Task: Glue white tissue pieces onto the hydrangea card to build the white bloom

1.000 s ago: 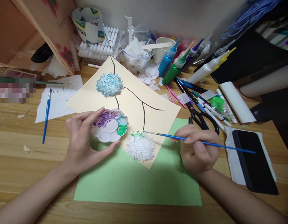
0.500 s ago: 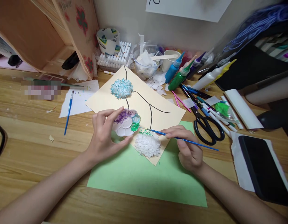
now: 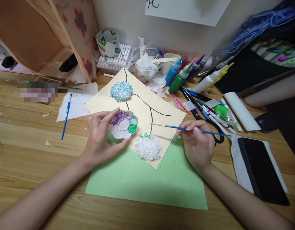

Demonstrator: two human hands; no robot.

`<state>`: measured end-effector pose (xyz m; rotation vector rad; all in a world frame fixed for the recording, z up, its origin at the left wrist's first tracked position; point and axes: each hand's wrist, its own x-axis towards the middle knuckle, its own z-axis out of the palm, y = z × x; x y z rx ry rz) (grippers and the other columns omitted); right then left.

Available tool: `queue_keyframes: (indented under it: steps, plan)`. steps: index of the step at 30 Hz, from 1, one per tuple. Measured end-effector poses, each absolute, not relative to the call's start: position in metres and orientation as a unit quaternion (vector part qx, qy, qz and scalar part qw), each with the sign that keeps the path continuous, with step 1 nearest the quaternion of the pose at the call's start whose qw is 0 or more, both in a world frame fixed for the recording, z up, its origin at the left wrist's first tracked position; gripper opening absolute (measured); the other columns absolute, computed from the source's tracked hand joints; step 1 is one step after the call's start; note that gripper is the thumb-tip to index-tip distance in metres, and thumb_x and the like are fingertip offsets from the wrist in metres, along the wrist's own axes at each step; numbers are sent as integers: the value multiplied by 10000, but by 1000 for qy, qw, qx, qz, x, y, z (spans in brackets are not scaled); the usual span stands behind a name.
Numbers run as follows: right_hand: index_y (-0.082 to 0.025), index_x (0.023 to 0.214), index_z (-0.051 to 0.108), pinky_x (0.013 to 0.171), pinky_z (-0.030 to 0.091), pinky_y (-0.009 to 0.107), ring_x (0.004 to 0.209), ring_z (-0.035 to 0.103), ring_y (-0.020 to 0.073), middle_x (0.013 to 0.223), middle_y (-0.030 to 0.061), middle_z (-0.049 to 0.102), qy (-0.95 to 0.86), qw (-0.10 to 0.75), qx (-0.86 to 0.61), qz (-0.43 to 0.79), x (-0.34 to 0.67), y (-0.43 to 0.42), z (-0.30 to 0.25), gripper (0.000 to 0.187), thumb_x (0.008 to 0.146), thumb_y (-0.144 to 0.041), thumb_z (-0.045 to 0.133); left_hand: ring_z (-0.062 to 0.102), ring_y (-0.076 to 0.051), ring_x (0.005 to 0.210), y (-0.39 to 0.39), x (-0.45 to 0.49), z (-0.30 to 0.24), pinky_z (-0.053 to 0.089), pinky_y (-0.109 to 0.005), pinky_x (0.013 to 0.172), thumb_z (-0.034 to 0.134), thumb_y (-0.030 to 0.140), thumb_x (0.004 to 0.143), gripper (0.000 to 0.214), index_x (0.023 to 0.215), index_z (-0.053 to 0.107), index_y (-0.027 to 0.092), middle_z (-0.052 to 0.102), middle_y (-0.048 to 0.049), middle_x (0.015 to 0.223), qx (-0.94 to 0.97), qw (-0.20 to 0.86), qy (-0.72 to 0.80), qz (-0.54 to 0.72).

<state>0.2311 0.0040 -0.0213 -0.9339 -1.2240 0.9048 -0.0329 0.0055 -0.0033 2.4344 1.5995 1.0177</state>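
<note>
My left hand (image 3: 99,137) grips a small white paint palette (image 3: 122,125) by its edges, thumb below and fingers above. Purple, teal and green paint lie in its wells. Between the fingers of my right hand (image 3: 197,140) is a blue paintbrush (image 3: 170,126), its tip pointing left over the cream card (image 3: 137,108). The card bears black drawn lines, a blue-tinged paper flower (image 3: 121,91) and a white paper flower (image 3: 148,148). Green paint marks the white flower's upper edge. Beneath the card lies a green sheet (image 3: 144,185).
Paint bottles (image 3: 177,82) stand behind the card, near a bowl of paper scraps (image 3: 147,67). Black scissors (image 3: 219,131) lie partly behind my right hand, by pens and a black phone (image 3: 259,169). Another paintbrush (image 3: 66,116) rests at left on white paper (image 3: 85,92).
The brush tip has left the palette's green well and moved right and up, over the card. My right hand has risen slightly. The view has shifted a little.
</note>
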Motion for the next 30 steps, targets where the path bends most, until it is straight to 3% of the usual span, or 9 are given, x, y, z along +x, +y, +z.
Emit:
queue_keyframes:
  steps: [6,21,30]
  plan:
    - [-214,742,487,496,373,281,558,461,152,641,2,496,-539,611,-411,409,241,10,-25,69,806,-239,495,470,-283,1060,8,-36,-2,387,-487,893,707,381,659,778,1340,353,255,508,-90,1126,783,12,529,328]
    - [-222,765,490,534,358,328,546,472,170,603,0,506,-673,595,-365,245,235,-1,-29,72,823,-246,456,465,-283,1073,6,-35,-1,410,-544,883,642,415,705,735,1355,308,339,507,-57,1152,777,24,549,307]
    - [-201,788,485,549,364,318,563,489,159,647,8,533,-722,559,-346,216,233,-4,-26,69,785,-158,432,461,-272,1083,7,-36,-2,414,-510,892,636,397,703,729,1355,326,297,502,-66,1142,782,20,541,309]
